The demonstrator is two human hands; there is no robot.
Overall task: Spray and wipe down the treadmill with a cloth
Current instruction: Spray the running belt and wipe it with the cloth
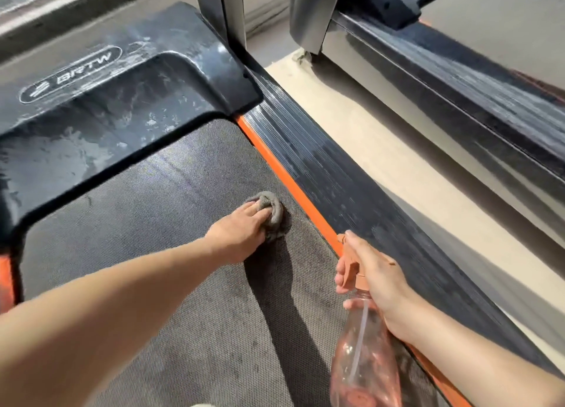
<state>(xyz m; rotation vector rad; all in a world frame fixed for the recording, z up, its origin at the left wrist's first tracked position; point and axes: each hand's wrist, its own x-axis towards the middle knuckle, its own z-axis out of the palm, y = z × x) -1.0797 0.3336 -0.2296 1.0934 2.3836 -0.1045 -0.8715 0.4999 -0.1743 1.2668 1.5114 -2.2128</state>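
Left hand (241, 229) pressed flat on grey cloth (273, 212) mid-frame on treadmill belt (153, 253), right hand (373, 276) gripped spray bottle (363, 354) lower right

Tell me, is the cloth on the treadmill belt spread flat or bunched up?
Bunched up: the grey cloth sits as a rounded wad under the left hand on the belt.

The left hand (241, 229) and right hand (376, 278) are bare. Behind the fingers (256, 207), both forearms (122, 299) run uncovered, smooth and slim, to the frame's edge. A pale sliver sits at the bottom edge, too small to identify
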